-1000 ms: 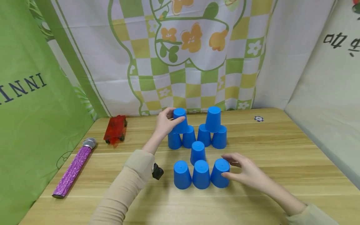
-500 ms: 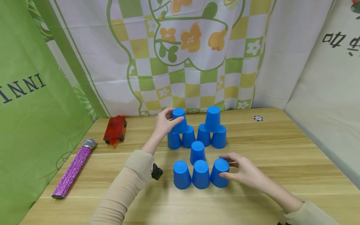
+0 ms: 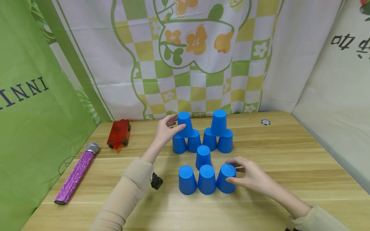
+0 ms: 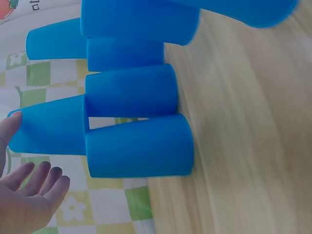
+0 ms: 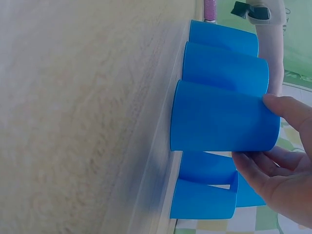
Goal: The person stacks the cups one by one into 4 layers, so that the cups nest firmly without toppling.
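Note:
Blue plastic cups stand upside down on the table. At the back, a left top cup (image 3: 185, 124) and a right top cup (image 3: 218, 123) each rest across two lower cups. My left hand (image 3: 165, 131) is beside the left top cup; in the left wrist view its thumb (image 4: 13, 122) overlaps the cup's closed end while the fingers (image 4: 54, 187) are spread away from it. My right hand (image 3: 254, 175) holds the rightmost front cup (image 3: 226, 180) between thumb and fingers. Two more cups (image 3: 206, 181) stand left of it in the row, and a single cup (image 3: 203, 157) stands behind.
A glittery purple microphone (image 3: 75, 175) lies at the left of the wooden table (image 3: 292, 160). Behind it sits a red toy car (image 3: 118, 133). A small chip-like disc (image 3: 265, 122) lies at the back right. A patterned curtain (image 3: 196, 80) hangs along the back edge.
My left hand has loosened from the left top cup and shifted slightly left, its fingers spreading. That cup stays on its two lower cups. My right hand keeps its hold on the front cup.

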{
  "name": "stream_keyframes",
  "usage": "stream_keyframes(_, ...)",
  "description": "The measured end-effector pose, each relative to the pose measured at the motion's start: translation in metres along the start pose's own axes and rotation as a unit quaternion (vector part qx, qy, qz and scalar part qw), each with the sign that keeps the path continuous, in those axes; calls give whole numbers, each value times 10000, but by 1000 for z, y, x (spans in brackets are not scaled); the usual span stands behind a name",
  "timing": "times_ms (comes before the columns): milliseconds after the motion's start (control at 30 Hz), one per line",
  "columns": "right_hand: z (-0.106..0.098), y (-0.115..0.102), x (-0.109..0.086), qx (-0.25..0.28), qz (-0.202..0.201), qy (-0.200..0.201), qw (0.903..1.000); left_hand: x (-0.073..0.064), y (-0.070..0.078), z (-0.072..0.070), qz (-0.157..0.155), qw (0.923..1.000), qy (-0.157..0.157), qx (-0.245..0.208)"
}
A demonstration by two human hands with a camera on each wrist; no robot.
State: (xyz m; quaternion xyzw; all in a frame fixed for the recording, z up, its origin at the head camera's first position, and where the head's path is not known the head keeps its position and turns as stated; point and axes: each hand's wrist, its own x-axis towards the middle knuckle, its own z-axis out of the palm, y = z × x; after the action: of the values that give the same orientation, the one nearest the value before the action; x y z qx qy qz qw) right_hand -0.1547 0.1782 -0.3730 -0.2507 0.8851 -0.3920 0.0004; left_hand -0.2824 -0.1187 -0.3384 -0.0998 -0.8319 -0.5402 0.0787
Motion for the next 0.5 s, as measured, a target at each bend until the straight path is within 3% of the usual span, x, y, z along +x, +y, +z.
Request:
stream_keyframes(233,-4,0,-2,84,-70,-34,9999,-13,-14,-12,-166,9998,-73,-38)
stream_keyframes(500,-20,1,-6,176,-108,5,9998,-38,-33,-28,-175,9995,-260,-92)
